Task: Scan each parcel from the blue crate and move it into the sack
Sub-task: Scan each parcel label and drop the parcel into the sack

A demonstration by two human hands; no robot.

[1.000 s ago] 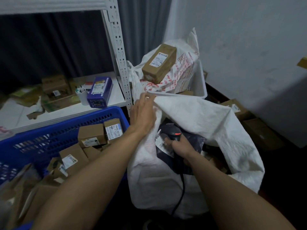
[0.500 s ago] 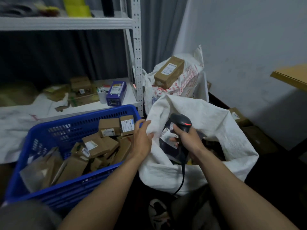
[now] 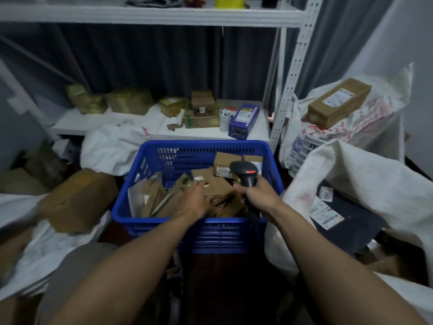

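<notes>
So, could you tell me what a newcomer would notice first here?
The blue crate of brown parcels sits dead centre, the left hand resting on them and the right hand gripping a black scanner above. The open white sack lies to the right, a dark parcel inside.

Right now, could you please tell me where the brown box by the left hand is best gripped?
Grip the box by its left edge, coming from above with the left hand: it lies face-up atop the pile, that edge is exposed, and the right hand holds the scanner.
</notes>
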